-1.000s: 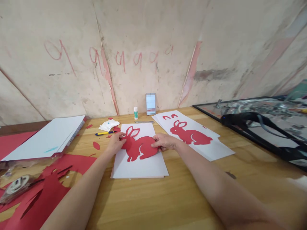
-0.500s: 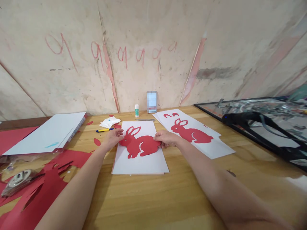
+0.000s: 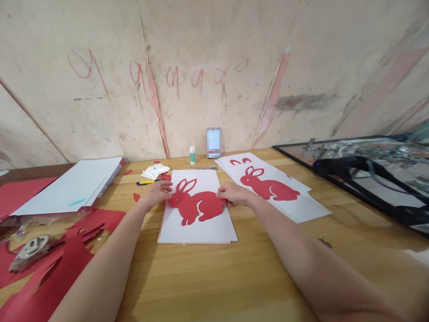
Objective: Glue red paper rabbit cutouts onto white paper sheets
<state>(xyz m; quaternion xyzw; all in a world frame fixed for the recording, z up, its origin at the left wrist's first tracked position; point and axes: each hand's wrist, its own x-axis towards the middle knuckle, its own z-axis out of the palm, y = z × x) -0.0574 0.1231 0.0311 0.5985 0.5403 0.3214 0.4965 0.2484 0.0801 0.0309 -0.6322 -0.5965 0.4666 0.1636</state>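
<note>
Now that the red paper rabbit (image 3: 197,205) has swung level from its tilt of a second ago, it sits squarer over the upper half of the white sheet (image 3: 201,230), so the placing looks nearly settled. The left hand (image 3: 156,193) pinches the head end and the right hand (image 3: 233,194) the tail, fingers closed on paper. It's a clean silhouette, ears up, head toward the sheet's left edge. Whether it's fully flat, I can't quite tell.

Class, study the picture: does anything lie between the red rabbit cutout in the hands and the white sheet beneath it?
Nothing visible does. The left hand pinches the red rabbit cutout at its head, the right hand at its tail, directly over the white sheet.
</note>
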